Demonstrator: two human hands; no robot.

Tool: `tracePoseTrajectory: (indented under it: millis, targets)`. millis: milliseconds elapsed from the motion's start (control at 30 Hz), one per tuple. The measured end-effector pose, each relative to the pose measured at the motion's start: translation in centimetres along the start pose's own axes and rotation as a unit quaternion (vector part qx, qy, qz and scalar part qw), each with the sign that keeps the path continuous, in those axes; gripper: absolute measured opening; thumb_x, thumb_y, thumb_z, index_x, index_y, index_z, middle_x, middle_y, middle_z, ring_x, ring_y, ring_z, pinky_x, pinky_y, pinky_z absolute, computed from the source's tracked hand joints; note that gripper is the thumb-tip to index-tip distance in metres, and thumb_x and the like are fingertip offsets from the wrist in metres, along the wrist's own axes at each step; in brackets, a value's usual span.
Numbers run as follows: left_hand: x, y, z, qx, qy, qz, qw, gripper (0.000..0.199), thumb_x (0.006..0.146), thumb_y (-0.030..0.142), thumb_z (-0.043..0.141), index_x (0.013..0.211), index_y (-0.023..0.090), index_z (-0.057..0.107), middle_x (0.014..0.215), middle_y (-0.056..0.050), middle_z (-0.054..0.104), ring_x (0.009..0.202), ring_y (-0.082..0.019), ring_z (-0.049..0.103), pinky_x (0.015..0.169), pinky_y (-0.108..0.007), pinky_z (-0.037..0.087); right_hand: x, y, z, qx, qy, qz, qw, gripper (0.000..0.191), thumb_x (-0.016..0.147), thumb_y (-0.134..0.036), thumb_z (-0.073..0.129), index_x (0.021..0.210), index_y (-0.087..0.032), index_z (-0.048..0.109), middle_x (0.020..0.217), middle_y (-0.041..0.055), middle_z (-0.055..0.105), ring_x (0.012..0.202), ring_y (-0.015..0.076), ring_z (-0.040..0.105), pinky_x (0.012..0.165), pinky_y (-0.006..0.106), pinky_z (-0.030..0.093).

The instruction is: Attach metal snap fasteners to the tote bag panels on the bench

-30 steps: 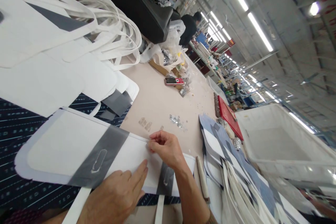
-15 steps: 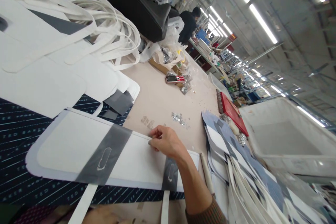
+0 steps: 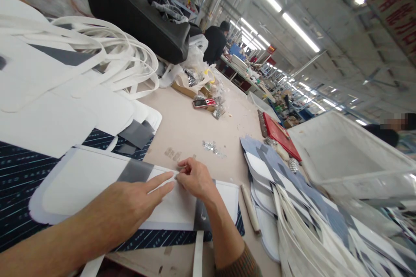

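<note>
A long white bag panel (image 3: 87,186) with a pale lilac border lies on dark fabric printed with diagonal lines (image 3: 19,190). Two grey strips cross it: one (image 3: 134,169) partly under my left hand, the other (image 3: 202,218) beside my right wrist. A white strap (image 3: 198,255) runs from the panel toward me. My left hand (image 3: 130,203) reaches over the panel, index and middle fingers stretched out near its upper edge. At that edge my right hand (image 3: 195,179) is closed in a pinch; whatever is between its fingertips is too small to name.
Small shiny metal pieces (image 3: 212,147) and a red phone (image 3: 204,102) lie beyond the panel. Stacked panels with straps (image 3: 264,166) sit right, behind a rod (image 3: 250,208). White straps (image 3: 130,60) pile up left. A white bin (image 3: 338,173) stands far right.
My left hand has come up from the lower edge onto the panel, its fingers reaching close to my right hand. My right hand keeps its pinch at the panel's upper edge. The view has shifted.
</note>
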State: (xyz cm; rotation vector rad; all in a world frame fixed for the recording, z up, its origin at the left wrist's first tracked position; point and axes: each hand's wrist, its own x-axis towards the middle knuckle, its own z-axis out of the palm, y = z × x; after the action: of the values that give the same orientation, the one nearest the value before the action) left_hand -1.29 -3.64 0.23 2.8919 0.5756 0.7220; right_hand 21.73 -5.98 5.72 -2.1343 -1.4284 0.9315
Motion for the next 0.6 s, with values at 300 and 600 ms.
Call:
tracePoseTrajectory:
  millis: [300,600]
  targets:
    - [2.1,-1.0,4.7,0.034,-0.022,0.024,0.999,0.07,0.094,-0.01,0.023,0.138,0.02,0.069,0.152,-0.006,0.066,0.091,-0.019,0.079,0.073,-0.029,0.06,-8.8,12.4,-7.4,-0.091,0.394,0.071,0.912,0.043,0.092,-0.042,0.052,0.12,-0.016,0.072,0.124,0.0204,0.076,0.116,0.034,0.071,0.106,0.051,0.053]
    - [2.2,-1.1,4.7,0.047,-0.002,0.043,0.998,0.061,0.091,-0.007,0.037,0.134,0.02,0.07,0.143,-0.007,0.073,0.095,-0.02,0.079,0.07,-0.029,0.063,-11.8,17.4,-8.9,-0.023,0.413,0.129,0.901,0.062,0.085,-0.058,0.063,0.131,-0.018,0.068,0.12,0.0179,0.077,0.112,0.0364,0.072,0.107,0.054,0.052]
